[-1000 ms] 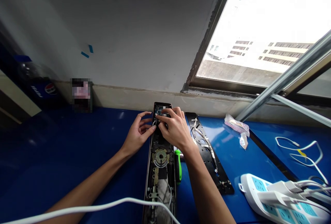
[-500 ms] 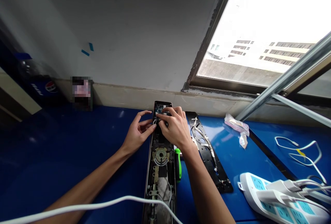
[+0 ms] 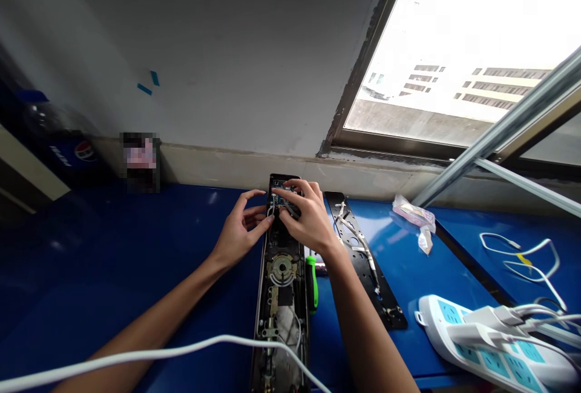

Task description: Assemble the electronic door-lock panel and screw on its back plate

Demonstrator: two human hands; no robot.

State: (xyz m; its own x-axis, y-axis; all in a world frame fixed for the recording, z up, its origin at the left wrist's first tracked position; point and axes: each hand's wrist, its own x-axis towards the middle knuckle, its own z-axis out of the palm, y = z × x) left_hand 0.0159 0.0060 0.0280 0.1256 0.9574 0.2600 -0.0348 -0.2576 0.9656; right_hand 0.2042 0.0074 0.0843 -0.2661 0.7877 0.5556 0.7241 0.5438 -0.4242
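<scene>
Pepsi bottle (image 3: pixel 68 149) left of opened device (image 3: pixel 282 281)

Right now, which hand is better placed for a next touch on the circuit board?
Right, I'd say: the right hand sits over the circuit board, its fingers reaching across it. The left hand is off to the side, at the left edge of the open housing.

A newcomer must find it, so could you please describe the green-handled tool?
On the blue table, find the long, open device. Between it and the perforated black plate lies the tool, the only thing there showing bright green.
</scene>
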